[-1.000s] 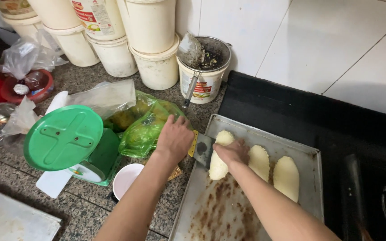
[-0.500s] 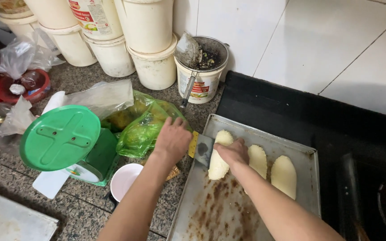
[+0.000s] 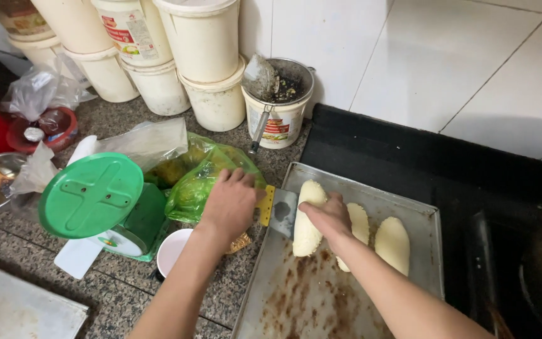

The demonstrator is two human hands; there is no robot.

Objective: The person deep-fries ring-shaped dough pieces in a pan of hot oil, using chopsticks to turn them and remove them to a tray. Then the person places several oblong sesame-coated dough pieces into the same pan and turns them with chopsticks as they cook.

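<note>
My left hand [image 3: 229, 204] grips the yellow handle of a flat metal scraper [image 3: 281, 213], whose blade lies on the left part of a greasy metal baking tray [image 3: 296, 295]. My right hand [image 3: 325, 218] rests on a pale elongated dough piece [image 3: 306, 220] at the tray's upper left, right beside the blade. Two more dough pieces [image 3: 391, 243] lie in a row to the right of it.
A green kitchen scale [image 3: 94, 198] stands left of my arm, a green plastic bag [image 3: 199, 179] behind it, a small white cup [image 3: 174, 250] below. White buckets [image 3: 202, 63] line the tiled wall, one tub holding a ladle [image 3: 277, 107]. A dark stove [image 3: 503, 238] is at right.
My right hand has shifted slightly over the leftmost dough piece while the scraper stays against it. The view has moved a little; the other dough pieces lie as before.
</note>
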